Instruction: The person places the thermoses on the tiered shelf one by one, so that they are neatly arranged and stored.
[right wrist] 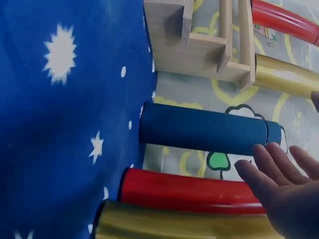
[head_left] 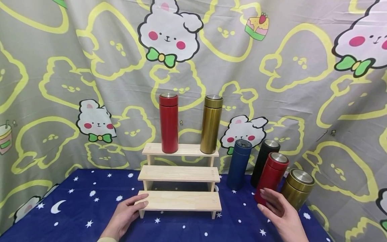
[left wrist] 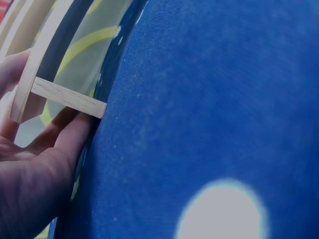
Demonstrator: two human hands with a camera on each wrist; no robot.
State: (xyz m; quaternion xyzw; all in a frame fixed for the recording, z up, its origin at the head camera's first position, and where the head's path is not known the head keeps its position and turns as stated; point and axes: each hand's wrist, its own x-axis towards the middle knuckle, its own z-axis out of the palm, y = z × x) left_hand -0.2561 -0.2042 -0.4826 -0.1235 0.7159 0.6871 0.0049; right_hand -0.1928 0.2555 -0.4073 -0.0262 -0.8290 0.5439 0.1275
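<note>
Left hand (head_left: 125,213) pinching the wooden stand (head_left: 179,173) at the left end of its lowest step (head_left: 184,200); grip narrow. Right hand (head_left: 282,215): grip wide, fingers loosely extended by a red bottle (head_left: 274,171) (contact unclear). Gold bottle (head_left: 297,191) beside it; blue bottle (head_left: 238,168), black bottle (head_left: 261,164) farther back. Top step (head_left: 189,150): second red bottle (head_left: 169,129), second gold bottle (head_left: 211,129), apart.

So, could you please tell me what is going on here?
A person's left hand grips the lowest tier of a three-tier wooden stand. The right hand, empty, is by a red flask and a gold flask on the navy cloth, near a blue flask and a black flask. Another red flask and another gold flask stand on the top tier.
</note>
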